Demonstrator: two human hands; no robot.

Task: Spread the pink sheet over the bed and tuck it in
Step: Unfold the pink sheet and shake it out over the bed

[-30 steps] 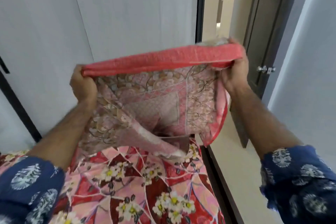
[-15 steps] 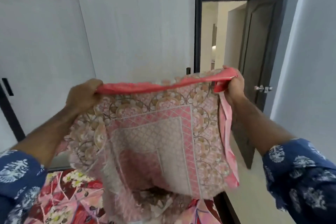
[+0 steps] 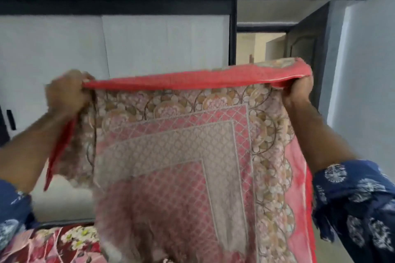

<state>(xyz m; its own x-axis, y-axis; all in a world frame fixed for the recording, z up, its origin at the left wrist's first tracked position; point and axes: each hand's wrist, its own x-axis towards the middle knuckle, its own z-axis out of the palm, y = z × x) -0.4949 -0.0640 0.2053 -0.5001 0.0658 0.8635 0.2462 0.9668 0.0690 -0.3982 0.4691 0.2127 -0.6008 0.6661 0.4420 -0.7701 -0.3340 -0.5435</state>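
Note:
The pink sheet, patterned with a lattice centre, a floral border and a red hem, hangs in the air in front of me. My left hand grips its top edge at the left corner. My right hand grips the same edge at the right, slightly higher. The cloth drops from that stretched edge and its lower part is blurred. Below it at the bottom left shows the bed, covered by a red and pink floral cloth; most of the bed is hidden behind the sheet.
A grey wardrobe with dark trim fills the wall ahead. To the right stands an open dark door with a lit passage behind it. A pale wall closes the right side.
Both hands have lifted the sheet's top edge higher and pulled it wider. The folded sheet has opened downward and my view has tilted up, so less of the bed shows.

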